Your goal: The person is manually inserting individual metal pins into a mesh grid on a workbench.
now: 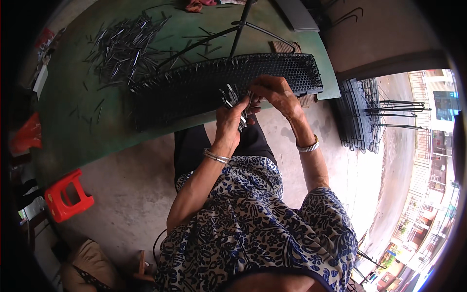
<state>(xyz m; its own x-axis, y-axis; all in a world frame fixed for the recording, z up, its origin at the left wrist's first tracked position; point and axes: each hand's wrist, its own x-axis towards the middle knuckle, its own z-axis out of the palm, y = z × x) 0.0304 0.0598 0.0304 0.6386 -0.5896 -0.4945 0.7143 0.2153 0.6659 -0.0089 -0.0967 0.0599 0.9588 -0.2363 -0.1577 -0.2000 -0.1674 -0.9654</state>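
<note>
My left hand (227, 125) is closed round a bundle of thin dark metal strips (228, 97), whose ends stick out above and below the fingers. Close beside it, the fingertips of my right hand (278, 95) are pinched together by the bundle; what they hold is too small to make out. Just beyond both hands, a long black perforated rack (194, 80) lies along the near edge of the table, with strips standing along its far rim. Black rods (238, 31) rise from the rack. A heap of loose strips (127, 46) spreads over the table at the far left.
The green table (63, 138) has a curved near edge. Left of my legs stands a red plastic stool (69, 197). Stacked black wire racks (357, 117) with projecting rods are at the right. A piece of cardboard (287, 47) shows behind the rack, and red cloth (198, 5) lies at the far edge.
</note>
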